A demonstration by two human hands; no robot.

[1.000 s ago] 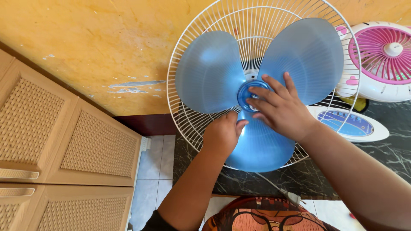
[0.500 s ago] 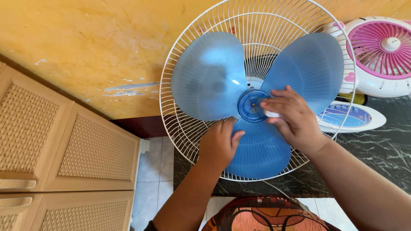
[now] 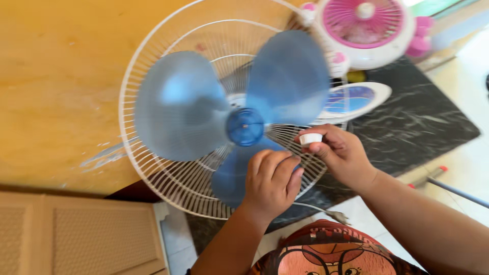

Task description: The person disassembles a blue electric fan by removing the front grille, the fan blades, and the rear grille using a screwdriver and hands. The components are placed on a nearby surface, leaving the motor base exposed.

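My right hand (image 3: 338,153) pinches a small white cap (image 3: 310,138) between thumb and fingertips, just right of the fan's blue hub (image 3: 245,126) and clear of it. My left hand (image 3: 271,181) is curled over the lower blue blade (image 3: 232,173), fingers folded down on its surface, in front of the white wire guard (image 3: 153,168). The other two blades spread left and up from the hub. The fan stands on a dark marbled counter (image 3: 417,122) against a yellow wall (image 3: 56,76). Far right sits a small pink and white fan (image 3: 364,30), with a white oval base with a blue panel (image 3: 356,99) below it. A wooden cabinet (image 3: 76,239) is near left.
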